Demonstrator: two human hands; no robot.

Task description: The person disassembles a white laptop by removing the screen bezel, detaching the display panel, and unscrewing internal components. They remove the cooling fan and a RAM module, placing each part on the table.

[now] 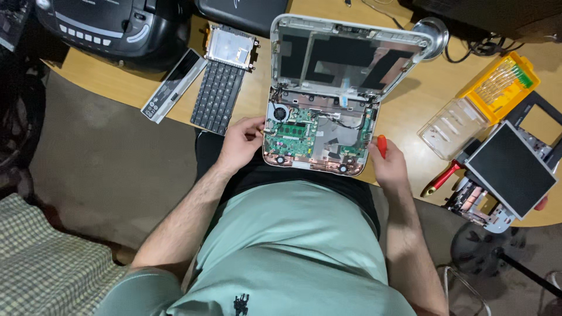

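Green shirt fabric (281, 246) fills the view below my arms. My left hand (241, 143) grips the left edge of the opened laptop base (316, 137), thumb on the exposed circuit board. My right hand (389, 167) is clenched round an orange-handled screwdriver (381, 144) at the base's right edge. That laptop sits on the wooden table (404, 99) directly before me, its empty lid shell upright. A loose keyboard (218, 96) lies to the left, a yellow bit case (500, 85) to the right.
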